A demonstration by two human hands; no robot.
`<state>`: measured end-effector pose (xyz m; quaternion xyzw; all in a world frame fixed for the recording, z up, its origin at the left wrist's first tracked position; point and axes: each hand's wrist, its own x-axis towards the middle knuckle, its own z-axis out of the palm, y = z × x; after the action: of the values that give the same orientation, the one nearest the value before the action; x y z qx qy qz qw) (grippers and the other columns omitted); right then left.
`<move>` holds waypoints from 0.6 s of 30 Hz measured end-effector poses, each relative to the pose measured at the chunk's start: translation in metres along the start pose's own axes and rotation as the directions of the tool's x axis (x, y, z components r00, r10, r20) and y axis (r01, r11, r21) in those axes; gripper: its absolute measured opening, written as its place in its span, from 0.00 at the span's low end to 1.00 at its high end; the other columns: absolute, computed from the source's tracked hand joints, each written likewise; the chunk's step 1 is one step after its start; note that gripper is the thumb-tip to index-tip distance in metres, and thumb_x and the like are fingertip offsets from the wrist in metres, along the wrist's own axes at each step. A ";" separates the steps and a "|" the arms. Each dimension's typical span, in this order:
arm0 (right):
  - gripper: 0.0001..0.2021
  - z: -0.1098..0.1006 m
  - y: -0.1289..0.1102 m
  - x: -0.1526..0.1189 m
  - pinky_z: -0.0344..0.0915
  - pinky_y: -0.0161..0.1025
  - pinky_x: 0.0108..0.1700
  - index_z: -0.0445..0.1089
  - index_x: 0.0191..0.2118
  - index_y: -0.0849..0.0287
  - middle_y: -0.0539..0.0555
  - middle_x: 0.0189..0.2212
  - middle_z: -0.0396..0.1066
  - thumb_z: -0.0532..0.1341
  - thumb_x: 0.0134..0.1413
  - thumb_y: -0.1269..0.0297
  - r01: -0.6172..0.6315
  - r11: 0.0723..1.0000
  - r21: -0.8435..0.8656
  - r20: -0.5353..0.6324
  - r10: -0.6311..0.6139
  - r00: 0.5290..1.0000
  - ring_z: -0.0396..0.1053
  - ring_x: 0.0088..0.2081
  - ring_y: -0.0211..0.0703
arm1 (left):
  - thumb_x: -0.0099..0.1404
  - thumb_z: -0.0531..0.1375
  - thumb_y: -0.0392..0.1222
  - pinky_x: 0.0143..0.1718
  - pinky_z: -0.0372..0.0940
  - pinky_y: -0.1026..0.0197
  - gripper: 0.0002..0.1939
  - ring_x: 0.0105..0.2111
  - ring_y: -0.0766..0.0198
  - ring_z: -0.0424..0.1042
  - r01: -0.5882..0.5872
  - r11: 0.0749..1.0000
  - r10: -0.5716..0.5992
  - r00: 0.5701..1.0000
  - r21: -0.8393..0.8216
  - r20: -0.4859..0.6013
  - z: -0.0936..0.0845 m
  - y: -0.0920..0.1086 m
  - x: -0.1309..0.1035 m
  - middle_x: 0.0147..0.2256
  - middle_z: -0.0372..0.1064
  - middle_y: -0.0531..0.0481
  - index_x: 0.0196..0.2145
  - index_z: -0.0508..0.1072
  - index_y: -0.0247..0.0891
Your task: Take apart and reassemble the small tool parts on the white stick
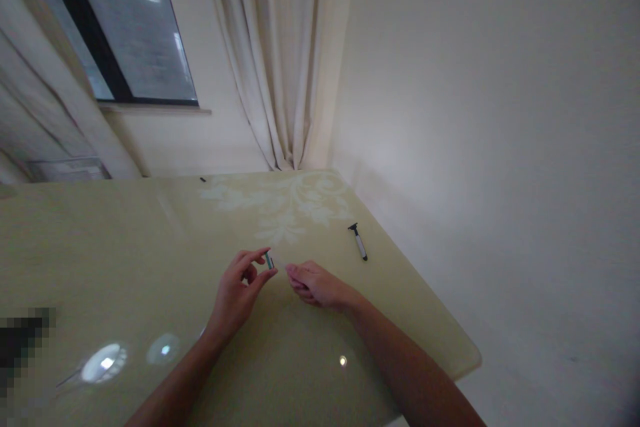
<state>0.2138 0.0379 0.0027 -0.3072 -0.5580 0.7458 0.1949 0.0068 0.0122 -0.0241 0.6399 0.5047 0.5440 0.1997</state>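
Small piece [271, 260] pinched above table [165, 260]

The dark-and-teal piece sat between thumb and fingertip of the left hand [240, 285], gripped at its ends. Just beside it, the right hand [314, 285] had its fingers curled in; whether they grasped anything, I could not tell. A razor [359, 243] lay on the table, beyond the right hand and apart from it. Curtains [280, 47] hung behind.

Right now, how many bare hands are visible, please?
2: the left hand, pinching a small teal-and-dark rectangular piece, and the right hand, just right of that piece.
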 end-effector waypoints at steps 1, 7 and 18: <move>0.25 -0.001 0.000 0.000 0.38 0.32 0.17 0.53 0.25 0.55 0.38 0.15 0.45 0.54 0.71 0.46 -0.007 1.000 0.011 0.006 0.007 1.000 0.41 0.14 0.29 | 0.63 0.67 0.49 0.27 0.63 0.65 0.19 0.24 0.71 0.63 0.002 1.000 -0.002 1.000 -0.005 -0.003 0.000 0.000 0.000 0.37 0.69 0.53 0.51 0.78 0.43; 0.25 -0.001 -0.002 -0.002 0.37 0.32 0.16 0.52 0.25 0.55 0.38 0.15 0.45 0.54 0.70 0.45 -0.014 1.000 0.007 0.002 0.014 1.000 0.41 0.14 0.29 | 0.64 0.67 0.48 0.29 0.64 0.64 0.19 0.25 0.70 0.64 -0.006 1.000 0.006 1.000 0.007 -0.013 -0.006 0.000 0.003 0.38 0.68 0.53 0.52 0.78 0.43; 0.25 0.000 -0.005 -0.004 0.36 0.31 0.16 0.52 0.24 0.56 0.38 0.14 0.44 0.52 0.72 0.47 -0.063 0.997 0.039 0.001 0.063 0.998 0.39 0.14 0.28 | 0.65 0.65 0.48 0.32 0.66 0.62 0.18 0.26 0.69 0.64 -0.051 0.997 0.052 0.998 0.056 -0.023 -0.006 0.001 0.003 0.37 0.68 0.52 0.52 0.77 0.44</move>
<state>0.2164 0.0368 0.0082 -0.3209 -0.5334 0.7622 0.1775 0.0013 0.0125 -0.0193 0.6515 0.5053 0.5423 0.1616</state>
